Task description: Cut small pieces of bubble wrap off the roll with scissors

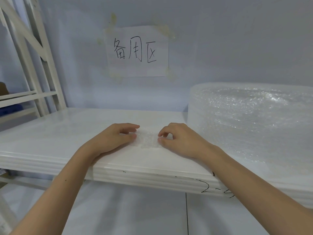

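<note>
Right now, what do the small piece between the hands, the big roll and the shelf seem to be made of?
Small piece: clear plastic bubble film; tiny glinting bubbles show.
Big roll: likely the same film, translucent white where layered, with sparkling highlights.
Shelf: smooth, glossy white surface with a ribbed front edge, probably painted metal; the look leaves it open.

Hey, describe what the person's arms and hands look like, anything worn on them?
Both arms are bare as far up as the picture shows: no sleeves, gloves, watch, bracelets or rings visible. The left hand and right hand have short, unpainted nails. A small dark dot shows on the left forearm.
</note>
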Tool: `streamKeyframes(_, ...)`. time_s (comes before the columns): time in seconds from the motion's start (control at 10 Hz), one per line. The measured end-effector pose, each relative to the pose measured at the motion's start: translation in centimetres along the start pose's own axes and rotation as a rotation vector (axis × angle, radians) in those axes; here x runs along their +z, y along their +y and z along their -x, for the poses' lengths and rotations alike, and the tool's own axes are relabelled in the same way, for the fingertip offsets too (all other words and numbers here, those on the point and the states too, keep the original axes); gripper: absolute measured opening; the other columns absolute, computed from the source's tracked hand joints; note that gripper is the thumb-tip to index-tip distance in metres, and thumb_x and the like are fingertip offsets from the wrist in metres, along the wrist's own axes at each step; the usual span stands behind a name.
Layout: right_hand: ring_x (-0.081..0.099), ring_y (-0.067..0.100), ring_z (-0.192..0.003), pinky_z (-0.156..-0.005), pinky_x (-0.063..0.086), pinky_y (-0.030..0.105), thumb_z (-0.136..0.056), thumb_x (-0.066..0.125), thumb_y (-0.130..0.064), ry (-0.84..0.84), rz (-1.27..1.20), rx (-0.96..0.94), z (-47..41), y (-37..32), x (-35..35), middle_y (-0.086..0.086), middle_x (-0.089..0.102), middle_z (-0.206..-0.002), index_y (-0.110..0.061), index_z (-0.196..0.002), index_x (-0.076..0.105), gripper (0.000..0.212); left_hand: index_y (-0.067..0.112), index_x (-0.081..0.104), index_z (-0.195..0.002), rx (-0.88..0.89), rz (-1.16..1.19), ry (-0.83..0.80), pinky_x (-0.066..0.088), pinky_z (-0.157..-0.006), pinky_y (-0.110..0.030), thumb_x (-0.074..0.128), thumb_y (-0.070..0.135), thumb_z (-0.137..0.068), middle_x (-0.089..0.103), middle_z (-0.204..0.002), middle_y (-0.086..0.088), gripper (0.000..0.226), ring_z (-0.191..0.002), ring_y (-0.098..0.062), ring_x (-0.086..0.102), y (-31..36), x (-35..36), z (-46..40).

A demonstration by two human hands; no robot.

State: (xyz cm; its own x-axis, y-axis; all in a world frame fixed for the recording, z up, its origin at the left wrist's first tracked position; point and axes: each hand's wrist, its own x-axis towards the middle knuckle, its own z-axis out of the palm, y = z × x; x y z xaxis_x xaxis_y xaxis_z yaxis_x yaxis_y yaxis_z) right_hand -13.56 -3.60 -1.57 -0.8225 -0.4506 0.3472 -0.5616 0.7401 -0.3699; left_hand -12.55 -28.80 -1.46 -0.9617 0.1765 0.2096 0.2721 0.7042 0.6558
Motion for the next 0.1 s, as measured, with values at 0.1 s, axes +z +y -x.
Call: streamKeyframes(0.1, 0.055, 0.004, -0.079, -0.079, 0.05, 0.033, -0.09, 0.051, -0.039, 0.093, -0.087, 0.002, -0.18, -0.36, -0.25, -0.013, 0.06, -0.098, -0.03, -0.094, 0.069, 0.021, 0.038, 0.063, -0.125, 0.015, 0.068, 0.088, 0.039, -0.086, -0.01, 0.06, 0.032, -0.097, 0.064, -0.122, 0.023, 0.03, -0.109, 0.012, 0.054, 0.23, -0.21, 0.17)
